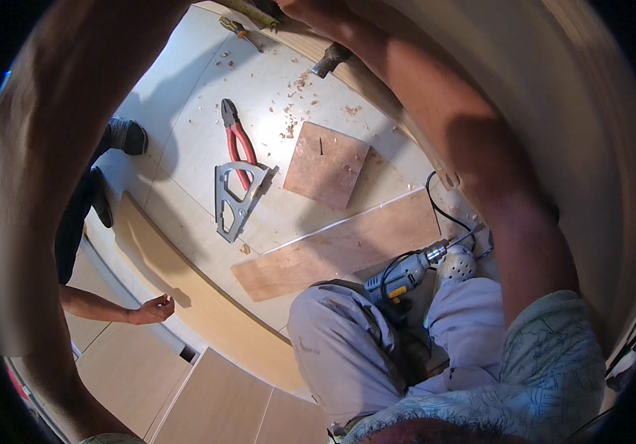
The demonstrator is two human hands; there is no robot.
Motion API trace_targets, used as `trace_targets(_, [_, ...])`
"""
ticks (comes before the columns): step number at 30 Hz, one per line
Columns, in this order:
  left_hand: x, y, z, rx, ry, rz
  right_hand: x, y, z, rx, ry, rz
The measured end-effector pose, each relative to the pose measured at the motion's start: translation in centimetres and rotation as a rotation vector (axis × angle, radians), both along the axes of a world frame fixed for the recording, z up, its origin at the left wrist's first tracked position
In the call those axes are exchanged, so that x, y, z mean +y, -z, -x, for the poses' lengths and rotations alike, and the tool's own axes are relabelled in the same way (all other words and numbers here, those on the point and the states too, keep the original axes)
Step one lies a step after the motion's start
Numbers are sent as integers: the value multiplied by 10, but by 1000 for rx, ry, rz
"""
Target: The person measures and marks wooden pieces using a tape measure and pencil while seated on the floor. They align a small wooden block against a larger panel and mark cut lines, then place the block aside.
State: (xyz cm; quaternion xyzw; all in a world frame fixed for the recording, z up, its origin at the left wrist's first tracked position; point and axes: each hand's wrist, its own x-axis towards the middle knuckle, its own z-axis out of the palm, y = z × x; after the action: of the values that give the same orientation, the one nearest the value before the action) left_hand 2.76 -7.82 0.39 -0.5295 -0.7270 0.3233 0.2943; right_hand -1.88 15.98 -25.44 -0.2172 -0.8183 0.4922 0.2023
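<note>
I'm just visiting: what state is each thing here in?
Red-handled pliers: lying flat, jaws apparently closed.
Screwdriver: lying down.
Metal bracket: overlapping the pliers' handles.
Square board: lying flat.
Nail or screw: on the square board; whether driven in, unclear.
Long board: lying flat.
Power drill: lying on its side; whether running, unclear.
Hammer-like tool: partly hidden.
Wood shavings: scattered.
Right hand: cut off by the picture's edge; grip unclear.

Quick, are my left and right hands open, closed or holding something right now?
Left hand: out of view.
Right hand: cut off by the picture's top edge, so its grip cannot be told.
</note>
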Motion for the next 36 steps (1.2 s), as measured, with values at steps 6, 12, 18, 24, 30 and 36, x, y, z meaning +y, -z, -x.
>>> trace_targets(6, [20, -1, -3, 11, 19, -4, -1, -4, -3, 43, -8, -12])
trace_targets(12, [39, 3, -5, 9, 44, -4, -1, -8, -6, 77, -16, -21])
trace_targets(18, [53, 0, -4, 9, 49, -13, 0, -8, -4, 97, -31, -29])
trace_targets(24, [62, -2, -9, 30, 73, -16, 0, -2, -2, 157, -12, -39])
trace_targets(30, [71, -4, -9, 39, 96, -16, 0, -3, 5, 224, -1, -81])
trace_targets(36, [80, 3, -9, 75, 106, -38, 2, 8, 12, 307, 11, -180])
